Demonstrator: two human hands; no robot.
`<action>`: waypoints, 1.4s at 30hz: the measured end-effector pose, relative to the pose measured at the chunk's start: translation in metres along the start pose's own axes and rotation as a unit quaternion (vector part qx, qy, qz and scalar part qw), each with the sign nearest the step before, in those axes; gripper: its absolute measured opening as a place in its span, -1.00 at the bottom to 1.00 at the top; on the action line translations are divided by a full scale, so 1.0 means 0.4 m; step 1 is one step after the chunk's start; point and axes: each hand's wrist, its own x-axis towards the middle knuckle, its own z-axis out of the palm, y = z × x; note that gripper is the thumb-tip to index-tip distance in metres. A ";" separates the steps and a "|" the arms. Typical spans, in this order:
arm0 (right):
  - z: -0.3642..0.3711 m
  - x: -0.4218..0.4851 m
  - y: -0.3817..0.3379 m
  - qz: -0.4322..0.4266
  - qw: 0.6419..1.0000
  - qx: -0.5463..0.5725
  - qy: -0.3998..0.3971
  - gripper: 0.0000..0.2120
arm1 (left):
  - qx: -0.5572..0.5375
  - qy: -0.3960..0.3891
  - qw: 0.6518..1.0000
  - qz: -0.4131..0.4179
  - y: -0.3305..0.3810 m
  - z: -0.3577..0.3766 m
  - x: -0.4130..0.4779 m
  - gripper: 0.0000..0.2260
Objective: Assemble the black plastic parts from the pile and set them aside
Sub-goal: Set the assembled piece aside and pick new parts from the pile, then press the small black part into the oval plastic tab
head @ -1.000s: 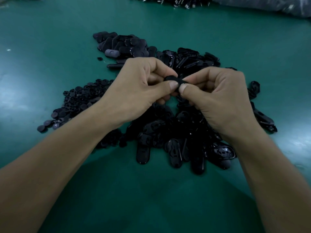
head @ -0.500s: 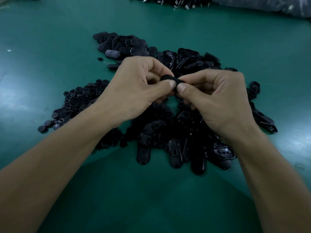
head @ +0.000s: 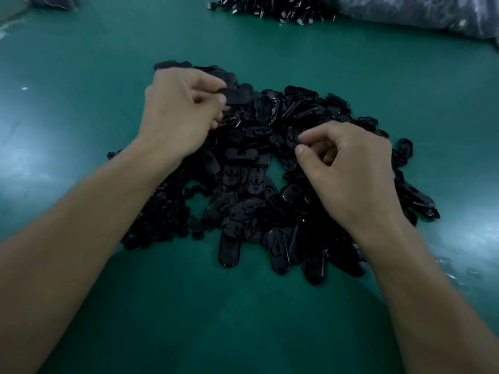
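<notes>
Hands: the left hand (head: 181,114) pinches a black part (head: 236,95) between its thumb and curled fingers. The right hand (head: 348,171) hovers low over the pile (head: 256,184) with its fingers curled and thumb and forefinger tips close together. Motion blur hides whether they nip anything.
Part's place: the black part is raised in the left grip at the far-left end of the spread. It sits just over a far heap (head: 232,76) of similar capsule-shaped pieces, probably the set-aside lot, and is not yet let go.
Pile: flat oval shells with rounded ends lie overlapped every which way. Several show a slot or keyhole cut-out in one face.
Small round pieces (head: 162,220): a cluster of tiny knob-like bits lies at the near left, touching the shells.
Handling: each shell is judged light, stiff and thin-walled, with little give. The shiny rims look likely to slip, so a hold across the narrow width, with the thumb on one flat face, seems safest. Loose neighbours will probably slide when one is drawn out.
Material: moulded black plastic, dull on the broad faces and glossy along the edges.
Counter (head: 81,76): smooth teal-green with a soft sheen.
Far edge: a metal-tipped heap (head: 272,6) of dark pieces lies beside a plastic bag (head: 418,14).
</notes>
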 end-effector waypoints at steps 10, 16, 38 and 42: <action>0.004 -0.007 -0.002 0.015 0.989 -0.137 -0.050 -0.59 | 0.098 0.068 0.993 -0.020 -0.039 0.002 0.119 -0.84; 0.009 -0.005 -0.003 0.029 0.989 -0.139 -0.046 -0.64 | 0.188 0.062 0.980 -0.022 -0.039 0.013 0.119 -0.84; -0.011 0.003 -0.003 0.007 0.994 -0.060 0.095 -0.87 | 0.112 -0.093 0.987 0.062 0.085 0.057 -0.052 -0.89; -0.010 0.004 -0.004 -0.015 0.988 0.020 0.151 -0.88 | 0.060 -0.107 0.990 0.075 0.078 0.046 -0.095 -0.93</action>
